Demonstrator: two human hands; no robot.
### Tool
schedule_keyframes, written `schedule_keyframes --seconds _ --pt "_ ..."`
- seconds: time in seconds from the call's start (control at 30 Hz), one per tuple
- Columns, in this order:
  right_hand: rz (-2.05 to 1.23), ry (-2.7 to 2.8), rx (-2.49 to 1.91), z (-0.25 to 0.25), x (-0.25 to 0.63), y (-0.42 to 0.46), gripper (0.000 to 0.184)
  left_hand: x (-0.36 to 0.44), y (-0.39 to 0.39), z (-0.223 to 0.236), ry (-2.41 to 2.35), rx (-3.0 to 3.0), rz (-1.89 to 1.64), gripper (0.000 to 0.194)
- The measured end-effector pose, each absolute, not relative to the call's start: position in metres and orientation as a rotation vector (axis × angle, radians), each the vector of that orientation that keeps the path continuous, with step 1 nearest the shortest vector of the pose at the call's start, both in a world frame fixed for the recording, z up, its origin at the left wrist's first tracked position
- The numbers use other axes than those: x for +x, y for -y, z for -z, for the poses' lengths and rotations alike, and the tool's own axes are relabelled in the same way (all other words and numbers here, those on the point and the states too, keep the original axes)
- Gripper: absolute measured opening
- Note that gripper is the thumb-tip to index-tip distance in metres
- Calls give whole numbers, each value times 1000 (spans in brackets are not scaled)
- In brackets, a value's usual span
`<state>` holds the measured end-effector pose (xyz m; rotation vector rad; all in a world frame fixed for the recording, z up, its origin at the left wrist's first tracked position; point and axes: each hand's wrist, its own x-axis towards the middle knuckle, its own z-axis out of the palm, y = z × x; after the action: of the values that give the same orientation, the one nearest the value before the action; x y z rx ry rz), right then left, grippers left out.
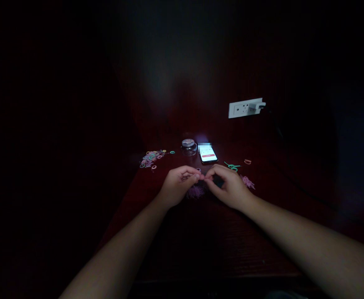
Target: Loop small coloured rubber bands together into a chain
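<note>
My left hand (179, 182) and my right hand (227, 185) meet at their fingertips over a dark red table (219, 245), each pinched closed. Between the pinched fingers sits something tiny that I cannot make out in the dim light. Right under the hands lies a purple braided band (196, 191), and more of the purple weave (248, 181) shows just right of my right hand. A heap of small coloured rubber bands (152, 158) lies to the far left of the hands.
A lit phone (207, 154) lies beyond the hands, beside a small round clear container (188, 146). A green hook tool (232, 166) and a loose orange band (247, 161) rest at the right. A white wall socket (244, 109) holds a charger with a dark cable.
</note>
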<state>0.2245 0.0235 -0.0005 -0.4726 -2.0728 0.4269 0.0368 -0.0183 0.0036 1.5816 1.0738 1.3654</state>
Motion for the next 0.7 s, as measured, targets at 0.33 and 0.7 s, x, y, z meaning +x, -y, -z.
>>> schedule_keyframes --seconds 0.33,0.7 --pt "-418 2089 -500 0 227 -28 8 36 16 -1 -1107 1649 -1355 15" --pt "-417 2105 -464 -1 230 -29 10 32 18 -3 -1268 1843 -1234 16"
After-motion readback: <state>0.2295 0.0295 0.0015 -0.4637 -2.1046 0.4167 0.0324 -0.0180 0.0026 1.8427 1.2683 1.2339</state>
